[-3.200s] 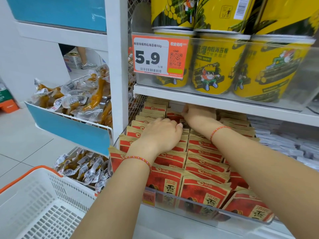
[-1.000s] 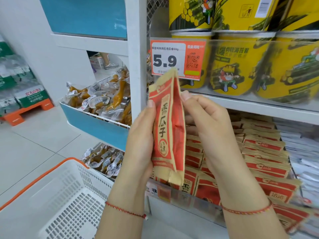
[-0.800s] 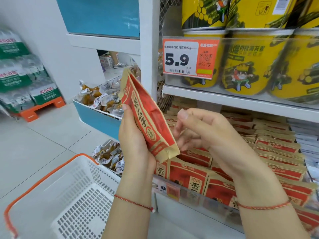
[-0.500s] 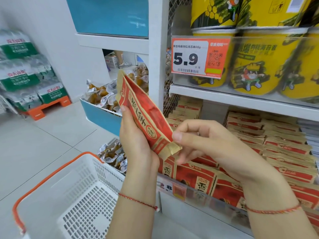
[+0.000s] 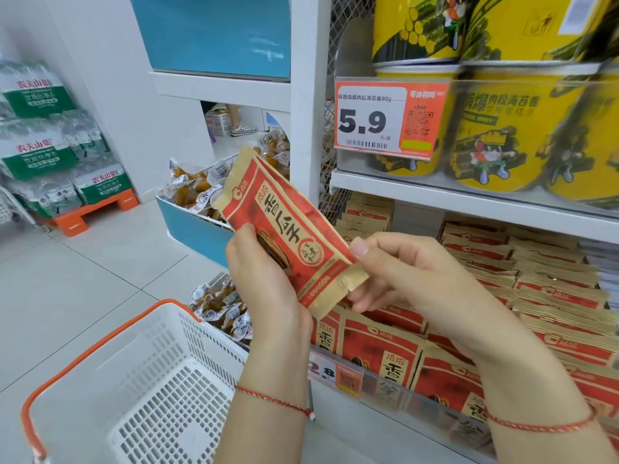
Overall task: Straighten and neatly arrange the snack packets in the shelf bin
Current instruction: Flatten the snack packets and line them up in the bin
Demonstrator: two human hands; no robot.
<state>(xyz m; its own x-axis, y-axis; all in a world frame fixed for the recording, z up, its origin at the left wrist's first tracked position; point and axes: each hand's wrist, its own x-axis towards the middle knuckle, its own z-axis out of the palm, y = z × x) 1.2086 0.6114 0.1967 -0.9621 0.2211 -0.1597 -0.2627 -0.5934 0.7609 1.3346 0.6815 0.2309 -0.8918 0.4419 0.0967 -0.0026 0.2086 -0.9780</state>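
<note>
A red and tan snack packet (image 5: 288, 226) is held up in front of the shelf, tilted with its top to the upper left. My left hand (image 5: 264, 279) grips its left edge, thumb on the front. My right hand (image 5: 398, 272) pinches the packet's lower right corner between thumb and curled fingers. Below and behind, the shelf bin (image 5: 385, 386) with a clear front lip holds rows of the same red packets (image 5: 536, 296), standing on edge. A gap shows in the rows behind the held packet.
A white basket with an orange handle (image 5: 140, 380) sits at the lower left. Yellow tubs (image 5: 495, 128) and a 5.9 price tag (image 5: 388, 120) fill the shelf above. A blue bin of clear-wrapped snacks (image 5: 197, 195) hangs to the left; water packs (image 5: 50, 139) stand on the floor.
Both hands came out of the bin with one packet. It tilted from upright to leaning left, and my right hand moved from its side to pinch its lower corner.
</note>
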